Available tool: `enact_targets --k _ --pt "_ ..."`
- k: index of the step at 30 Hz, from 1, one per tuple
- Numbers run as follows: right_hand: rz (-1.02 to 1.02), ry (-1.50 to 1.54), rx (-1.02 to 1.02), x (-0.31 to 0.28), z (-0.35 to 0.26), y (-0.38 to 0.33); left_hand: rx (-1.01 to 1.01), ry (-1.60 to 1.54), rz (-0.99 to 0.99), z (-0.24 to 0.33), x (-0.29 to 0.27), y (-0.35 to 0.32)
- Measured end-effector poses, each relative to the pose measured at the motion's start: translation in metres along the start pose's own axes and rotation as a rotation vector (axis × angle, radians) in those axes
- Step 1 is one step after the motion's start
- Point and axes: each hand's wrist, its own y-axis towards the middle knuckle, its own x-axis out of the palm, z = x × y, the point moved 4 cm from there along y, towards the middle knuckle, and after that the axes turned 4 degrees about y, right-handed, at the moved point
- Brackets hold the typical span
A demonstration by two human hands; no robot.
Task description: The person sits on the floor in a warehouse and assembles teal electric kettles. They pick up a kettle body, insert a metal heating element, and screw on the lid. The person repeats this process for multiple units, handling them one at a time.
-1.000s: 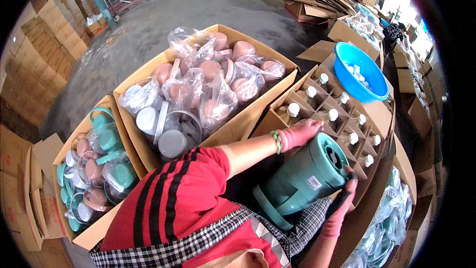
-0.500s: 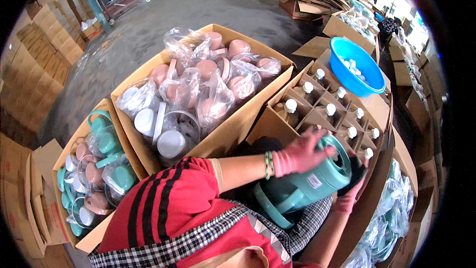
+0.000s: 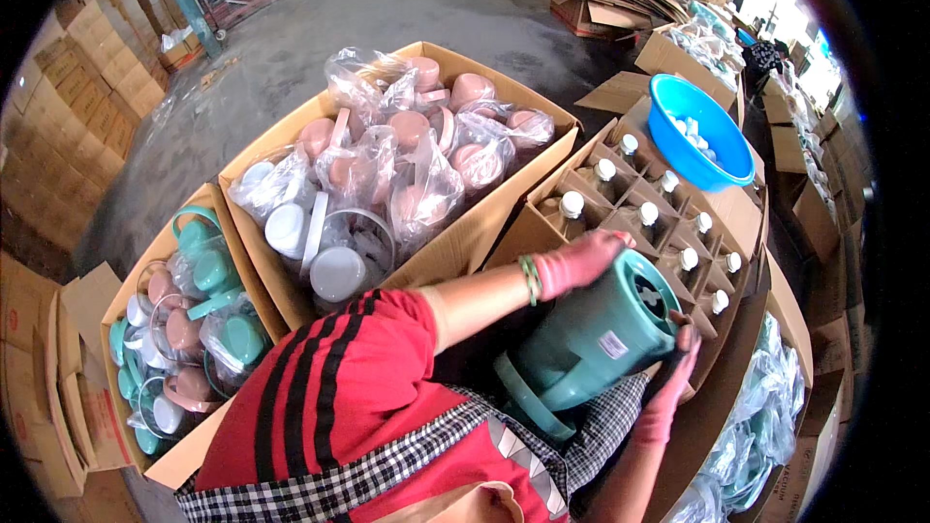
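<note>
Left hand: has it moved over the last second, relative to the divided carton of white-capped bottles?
Yes. The left hand has slid from the carton-side edge of the teal jug along its top toward the open mouth, staying just short of the divided carton.

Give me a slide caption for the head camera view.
Both pink-gloved hands, left hand and right hand, grip a teal plastic jug body beside a partitioned cardboard box.
</note>
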Motion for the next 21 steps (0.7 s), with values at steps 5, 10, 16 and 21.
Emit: enact_targets --k 5,10,16,21 --pt "-0.046 0.707 0.208 -0.025 0.053 0.027 0.324 0.643 0.320 0.052 0.048 -0.050" --pt "0.031 0.287 0.144 -0.002 0.016 0.003 0.106 -0.114 -0.034 0.021 0.010 -0.012" --pt "-0.234 0.817 0.263 -0.006 0.014 0.023 0.447 0.717 0.322 0.055 0.041 -0.049" --pt "-0.179 0.307 0.179 -0.005 -0.011 0.004 0.181 -0.272 -0.287 0.027 0.016 -0.007"
